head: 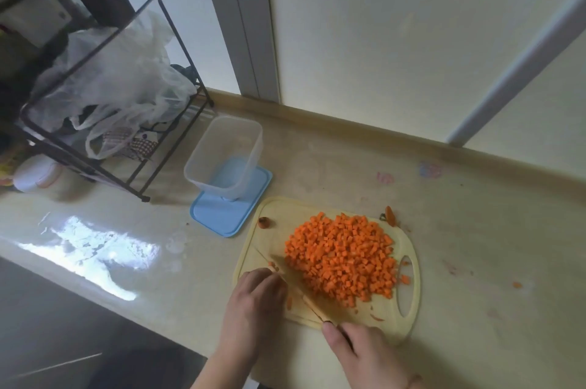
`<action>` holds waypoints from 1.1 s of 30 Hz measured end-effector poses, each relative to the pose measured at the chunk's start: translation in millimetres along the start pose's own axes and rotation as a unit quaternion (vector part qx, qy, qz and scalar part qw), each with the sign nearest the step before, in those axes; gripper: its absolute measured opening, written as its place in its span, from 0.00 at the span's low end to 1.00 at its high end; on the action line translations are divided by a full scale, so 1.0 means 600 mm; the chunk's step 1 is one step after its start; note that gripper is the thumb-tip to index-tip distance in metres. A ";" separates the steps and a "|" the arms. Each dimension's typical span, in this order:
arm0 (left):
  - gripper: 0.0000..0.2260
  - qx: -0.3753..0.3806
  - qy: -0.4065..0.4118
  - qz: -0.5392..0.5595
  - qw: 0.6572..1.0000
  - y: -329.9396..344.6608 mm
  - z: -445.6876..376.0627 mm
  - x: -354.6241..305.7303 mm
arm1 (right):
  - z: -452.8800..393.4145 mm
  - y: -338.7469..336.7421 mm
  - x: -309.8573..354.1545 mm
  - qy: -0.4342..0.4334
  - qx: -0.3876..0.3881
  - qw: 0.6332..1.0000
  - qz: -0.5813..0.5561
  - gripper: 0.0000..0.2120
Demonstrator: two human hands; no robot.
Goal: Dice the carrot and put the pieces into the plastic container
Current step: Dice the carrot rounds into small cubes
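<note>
A heap of diced carrot (344,257) covers the middle of a pale yellow cutting board (407,320). My right hand (364,353) grips the handle of a knife (295,281) whose blade lies slanted along the heap's left edge. At the board's near left corner my left hand (253,300) has its fingers curled down beside the blade, over a few small carrot bits. The clear plastic container (223,155) stands with nothing in it on its blue lid (228,214), left of and behind the board.
A carrot end (263,223) lies at the board's far left corner and a carrot top (390,216) just off its far edge. One stray piece (517,285) is on the counter to the right. A black wire rack (104,122) with plastic bags stands at the back left.
</note>
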State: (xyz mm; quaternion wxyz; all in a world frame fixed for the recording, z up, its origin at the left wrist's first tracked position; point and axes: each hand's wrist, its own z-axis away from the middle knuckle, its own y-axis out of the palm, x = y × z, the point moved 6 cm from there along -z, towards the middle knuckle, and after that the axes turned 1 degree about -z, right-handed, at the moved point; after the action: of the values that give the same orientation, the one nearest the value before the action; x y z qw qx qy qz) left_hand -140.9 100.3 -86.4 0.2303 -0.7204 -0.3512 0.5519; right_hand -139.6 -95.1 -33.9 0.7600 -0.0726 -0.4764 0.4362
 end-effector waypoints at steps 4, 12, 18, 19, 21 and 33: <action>0.07 -0.038 -0.039 0.005 0.998 0.001 0.000 -0.001 | -0.005 0.002 -0.009 0.019 -0.007 1.000 0.020 0.26; 0.18 -0.034 0.017 0.012 0.999 -0.001 -0.002 -0.002 | -0.003 0.011 -0.020 0.018 0.013 1.000 0.016 0.31; 0.12 0.000 0.080 -0.014 0.997 -0.005 -0.006 -0.015 | -0.004 0.013 -0.023 0.003 0.000 1.000 0.028 0.26; 0.11 0.003 0.085 -0.015 0.996 -0.005 -0.005 -0.014 | -0.005 0.016 -0.024 -0.002 -0.004 1.000 0.025 0.27; 0.11 0.013 0.083 -0.011 0.996 -0.005 -0.003 -0.008 | -0.008 0.022 -0.026 -0.013 -0.012 0.999 0.029 0.34; 0.07 -0.004 0.076 -0.034 0.997 -0.002 0.011 0.005 | -0.030 0.010 -0.028 -0.018 -0.024 1.000 -0.004 0.30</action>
State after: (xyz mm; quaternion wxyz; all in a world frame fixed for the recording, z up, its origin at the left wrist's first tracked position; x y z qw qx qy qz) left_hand -147.2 103.4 -89.4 0.2718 -0.7488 -0.3595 0.4859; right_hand -131.8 -98.0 -57.9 0.7511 -0.0804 -0.5008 0.4226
